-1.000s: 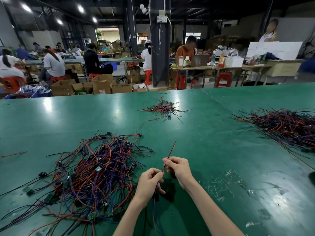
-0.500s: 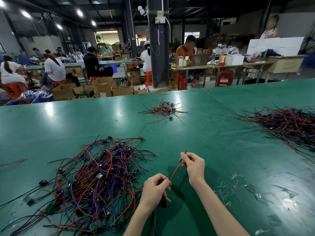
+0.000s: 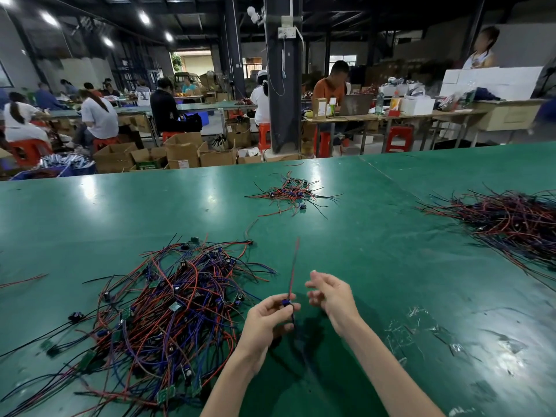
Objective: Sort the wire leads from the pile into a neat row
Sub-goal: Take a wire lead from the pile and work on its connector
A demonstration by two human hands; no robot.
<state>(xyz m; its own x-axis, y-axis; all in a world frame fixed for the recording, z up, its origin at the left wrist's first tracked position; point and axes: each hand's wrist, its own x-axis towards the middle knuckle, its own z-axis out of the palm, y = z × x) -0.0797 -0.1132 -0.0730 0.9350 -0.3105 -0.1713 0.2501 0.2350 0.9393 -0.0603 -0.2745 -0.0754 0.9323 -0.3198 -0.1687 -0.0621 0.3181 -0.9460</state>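
A large tangled pile of red, blue and black wire leads (image 3: pixel 168 308) with small green boards lies on the green table (image 3: pixel 376 266) at my left. My left hand (image 3: pixel 267 319) pinches one lead (image 3: pixel 293 266) at its small blue part; the red wire stands up from my fingers, blurred. My right hand (image 3: pixel 329 291) hovers just right of that wire with fingers loosely curled, holding nothing.
A smaller wire bundle (image 3: pixel 290 192) lies farther back at the centre. A long spread heap of leads (image 3: pixel 511 218) lies at the right. Bits of clear plastic scrap (image 3: pixel 421 326) sit right of my hands. People work at tables beyond the far edge.
My right hand has let go of the red wire's end and drawn back beside it. The wire now stands upright from my left hand, which has risen slightly.
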